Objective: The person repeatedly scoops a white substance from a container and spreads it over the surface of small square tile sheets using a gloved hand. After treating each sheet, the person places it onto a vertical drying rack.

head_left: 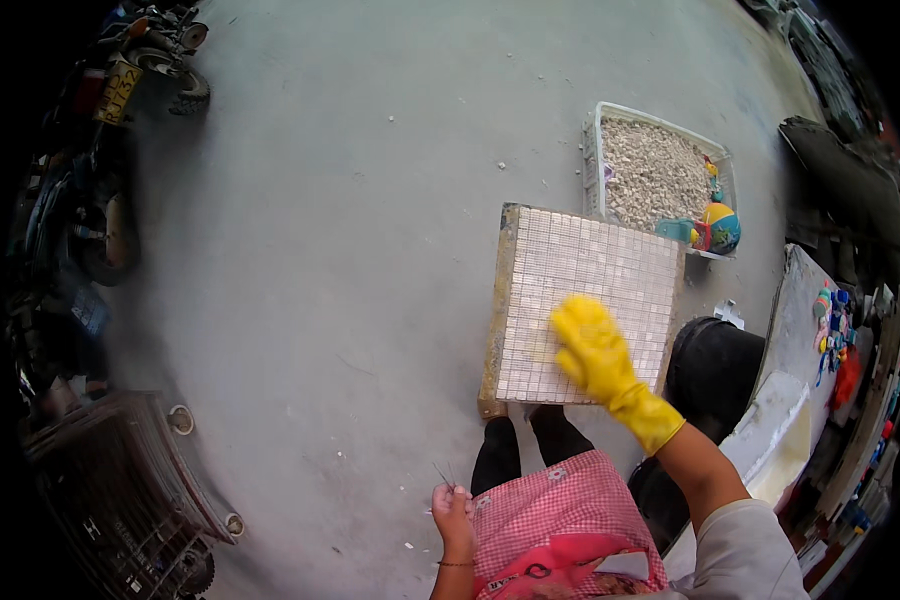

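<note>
My right hand [595, 350], in a long yellow rubber glove, rests on a square board of small pale mosaic tiles [610, 250]. The gloved fingers are curled together against the tile face; whatever may lie beneath them is hidden. My bare left hand [453, 508] is low, beside the pink checked apron [560, 500] and apart from the board. It is closed round a thin tool with two fine, splayed prongs, which looks like a pair of tweezers [444, 474]. The board has a worn, yellowish-brown edge and lies just beyond my legs.
Behind the board stands a white plastic crate [592, 150] of pale chips, with a colourful ball [720, 228]. At right are a black bucket [715, 365] and a cluttered whitish table [790, 330]. Motorcycles [110, 210] and a metal rack [120, 480] line the left.
</note>
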The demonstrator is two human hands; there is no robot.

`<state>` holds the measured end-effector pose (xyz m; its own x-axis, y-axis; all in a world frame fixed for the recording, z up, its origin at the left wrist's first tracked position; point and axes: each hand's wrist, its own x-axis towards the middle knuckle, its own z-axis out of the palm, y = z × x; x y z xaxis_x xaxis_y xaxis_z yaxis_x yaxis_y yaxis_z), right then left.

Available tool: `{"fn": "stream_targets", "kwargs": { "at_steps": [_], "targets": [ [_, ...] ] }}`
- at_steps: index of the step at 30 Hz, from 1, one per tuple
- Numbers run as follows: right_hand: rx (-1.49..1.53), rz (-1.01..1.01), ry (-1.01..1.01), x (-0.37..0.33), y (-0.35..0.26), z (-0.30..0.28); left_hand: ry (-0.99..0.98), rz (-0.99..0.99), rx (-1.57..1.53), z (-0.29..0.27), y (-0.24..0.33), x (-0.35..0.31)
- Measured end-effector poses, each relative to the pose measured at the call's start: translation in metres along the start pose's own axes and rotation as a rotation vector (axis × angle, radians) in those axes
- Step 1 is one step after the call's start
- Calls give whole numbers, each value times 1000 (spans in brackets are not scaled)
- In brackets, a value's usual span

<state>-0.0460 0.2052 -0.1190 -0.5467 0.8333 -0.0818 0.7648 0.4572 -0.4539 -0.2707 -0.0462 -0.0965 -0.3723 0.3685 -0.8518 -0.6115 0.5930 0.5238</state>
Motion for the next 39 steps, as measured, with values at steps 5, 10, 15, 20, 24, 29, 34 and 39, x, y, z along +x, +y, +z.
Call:
{"fn": "stream_targets", "kwargs": {
  "at_steps": [5,10,15,20,24,29,34,39],
  "targets": [
    [-193,345,371,15,-15,17,31,-42,-20,-17,-15,4],
    [228,-145,73,9,-121,96,-21,-18,25,-6,-3,5],
    [211,-97,198,28,-106,73,-2,28,118,-7,14,3],
    [-75,250,264,-35,-20,37,20,-25,81,-17,-3,7],
    [-308,507,418,-113,33,4,-36,-31,81,-11,1,2],
    [-329,450,526,-36,88,-28,-1,-42,123,-18,1,6],
    [-229,317,543,83,41,23,-45,-55,125,-4,-6,13],
    [35,-134,94,2,-27,38,-110,-67,79,17,3,7]
  ]
}}
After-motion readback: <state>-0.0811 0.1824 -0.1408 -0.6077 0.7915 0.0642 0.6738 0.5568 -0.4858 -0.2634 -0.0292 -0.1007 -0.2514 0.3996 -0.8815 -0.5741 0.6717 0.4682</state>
